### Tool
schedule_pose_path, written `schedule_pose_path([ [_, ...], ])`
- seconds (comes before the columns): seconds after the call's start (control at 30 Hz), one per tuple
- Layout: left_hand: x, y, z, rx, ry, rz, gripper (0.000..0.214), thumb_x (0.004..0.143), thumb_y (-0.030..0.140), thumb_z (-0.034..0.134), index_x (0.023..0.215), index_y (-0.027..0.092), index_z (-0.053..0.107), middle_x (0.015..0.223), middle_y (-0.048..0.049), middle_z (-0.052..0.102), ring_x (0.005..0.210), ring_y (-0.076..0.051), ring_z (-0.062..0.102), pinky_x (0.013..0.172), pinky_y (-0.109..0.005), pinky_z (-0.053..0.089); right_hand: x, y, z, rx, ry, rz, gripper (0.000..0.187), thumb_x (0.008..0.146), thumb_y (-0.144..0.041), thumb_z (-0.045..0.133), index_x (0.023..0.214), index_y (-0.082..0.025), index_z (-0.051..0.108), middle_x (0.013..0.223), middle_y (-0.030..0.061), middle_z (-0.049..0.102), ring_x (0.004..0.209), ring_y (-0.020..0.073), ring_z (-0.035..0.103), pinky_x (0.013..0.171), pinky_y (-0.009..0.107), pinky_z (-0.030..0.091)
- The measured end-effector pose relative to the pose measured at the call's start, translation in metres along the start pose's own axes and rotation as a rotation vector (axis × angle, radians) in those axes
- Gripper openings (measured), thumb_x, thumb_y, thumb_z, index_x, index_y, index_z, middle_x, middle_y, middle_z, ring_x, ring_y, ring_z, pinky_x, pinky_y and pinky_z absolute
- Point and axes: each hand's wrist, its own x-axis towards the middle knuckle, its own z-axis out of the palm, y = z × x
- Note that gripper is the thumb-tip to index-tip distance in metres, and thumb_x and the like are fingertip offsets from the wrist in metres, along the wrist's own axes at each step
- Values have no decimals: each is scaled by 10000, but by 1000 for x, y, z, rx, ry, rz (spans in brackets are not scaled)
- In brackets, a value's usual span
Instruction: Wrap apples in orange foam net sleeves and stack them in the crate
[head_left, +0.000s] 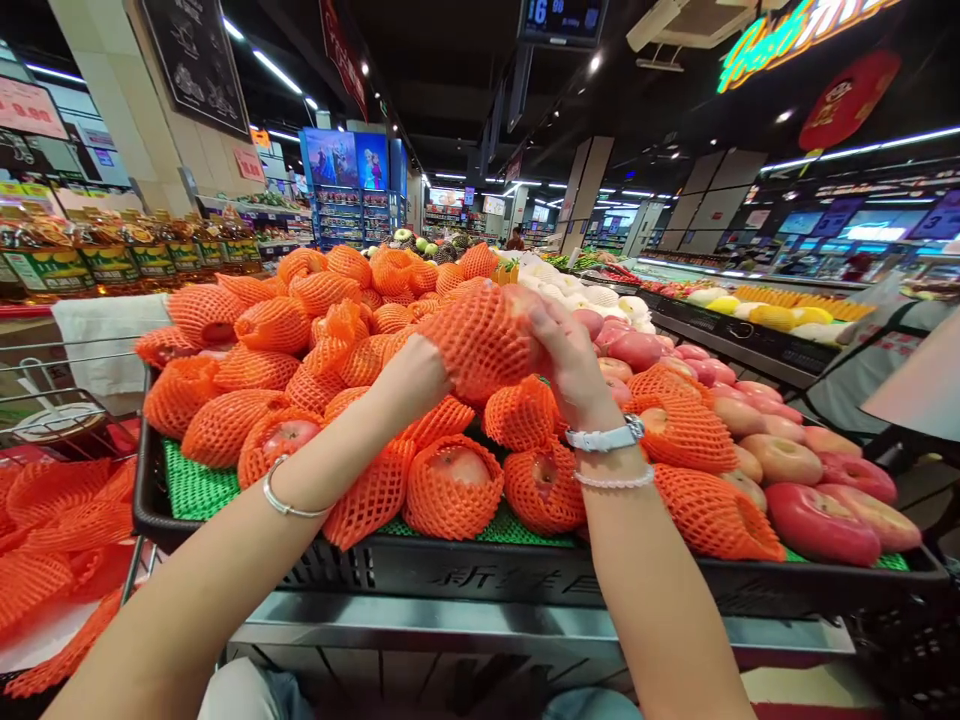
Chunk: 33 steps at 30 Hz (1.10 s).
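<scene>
An orange foam net sleeve is stretched over my left hand, which reaches into it from the left. The mesh hides the fingers, so what they hold does not show. From the right, my right hand curls its fingers round the other end of the same sleeve. Whether an apple is inside cannot be made out. Just below both hands lie several apples in orange nets, including a netted apple at the front of the black crate. Bare red apples fill the crate's right side.
Loose orange nets pile up at lower left beside a wire cart. A white cloth hangs behind it. Oil bottles stand at far left. White-netted fruit lies behind the apples. A metal ledge runs below the crate.
</scene>
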Motion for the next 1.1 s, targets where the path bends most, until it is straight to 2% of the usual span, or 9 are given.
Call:
schedule_pose_path([
  [0.07,1,-3,1,-96,110,4,193,864,235,480,772,144,623,830,-97,680,808,-208,631,802,-378,543,-2,-4,-2,-36,-62,-30,426,731,-619,686,965,-264,700,1088,29,703,1141,232,605,1041,458,467],
  [0.13,1,-3,1,-207,124,48,185,863,287,534,777,147,619,817,-77,675,804,-192,623,798,-350,544,-4,-4,-2,-74,-89,-65,416,766,-634,642,914,-252,713,1059,28,714,1122,230,617,1080,453,430],
  [0.27,-1,5,0,-260,14,135,147,878,238,537,887,132,639,893,-90,687,892,-195,632,861,-335,529,-4,3,1,-214,-30,-100,478,770,-667,614,966,-239,693,1117,51,696,1154,231,591,1109,452,389],
  [0.4,-3,11,3,-162,-92,162,133,856,160,514,828,131,642,858,-98,688,914,-204,638,907,-344,524,-3,14,5,-355,103,-129,516,770,-696,593,1044,-260,635,1145,59,661,1094,219,592,1063,445,405],
  [0.53,-2,13,4,-107,-89,111,138,855,193,524,810,142,644,852,-103,696,892,-215,647,884,-363,542,-5,20,8,-389,70,-154,518,806,-731,510,1011,-266,614,1107,50,651,1095,221,577,1058,441,391],
  [0.67,-2,11,5,-110,-111,94,168,839,172,506,865,122,664,934,-129,717,961,-232,659,905,-378,537,-8,21,9,-327,-11,-122,611,824,-783,393,1140,-287,557,1102,46,619,1112,213,563,1060,425,386],
  [0.77,-3,7,6,-110,-165,82,212,803,137,508,933,121,675,1025,-134,718,1040,-251,650,935,-396,524,-9,22,13,-307,-31,-82,692,736,-823,484,1163,-279,490,1081,51,591,1095,220,561,1032,418,412],
  [0.9,-2,3,7,-50,-159,26,232,835,186,506,961,111,686,1057,-154,715,1058,-281,647,954,-427,506,-11,22,21,-367,62,-179,551,717,-664,679,1033,-267,464,1132,48,539,1097,202,539,1025,389,433],
  [1.1,0,7,6,133,-184,-51,295,856,194,472,1048,104,677,1024,-172,708,1016,-319,651,848,-422,514,-16,17,24,-627,141,-376,267,839,-488,636,925,-248,557,1058,61,565,1082,232,518,1034,463,406],
])
